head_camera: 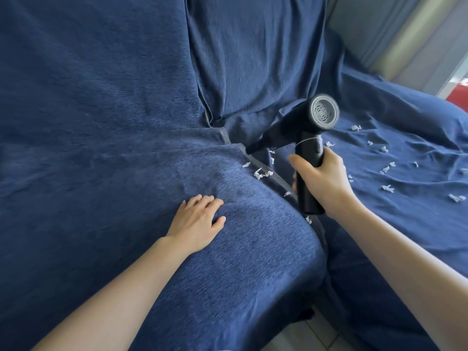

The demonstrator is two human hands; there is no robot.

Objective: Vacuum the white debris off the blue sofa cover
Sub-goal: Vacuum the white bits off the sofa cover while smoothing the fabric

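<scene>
My right hand (pixel 321 181) grips the handle of a black handheld vacuum (pixel 307 122). Its nozzle tip (pixel 252 148) points down-left at the seam between two seat cushions of the blue sofa cover (pixel 101 110). White debris (pixel 262 173) lies in small scraps along that seam, just below the nozzle. More white scraps (pixel 386 168) are scattered over the right cushion. My left hand (pixel 196 222) rests flat on the left cushion, fingers spread, left of the seam.
The sofa back rises behind the cushions. A grey wall or panel (pixel 395 34) stands at the top right, with a red patch (pixel 458 97) at the right edge. Light floor tile (pixel 311 335) shows below the gap between the cushions.
</scene>
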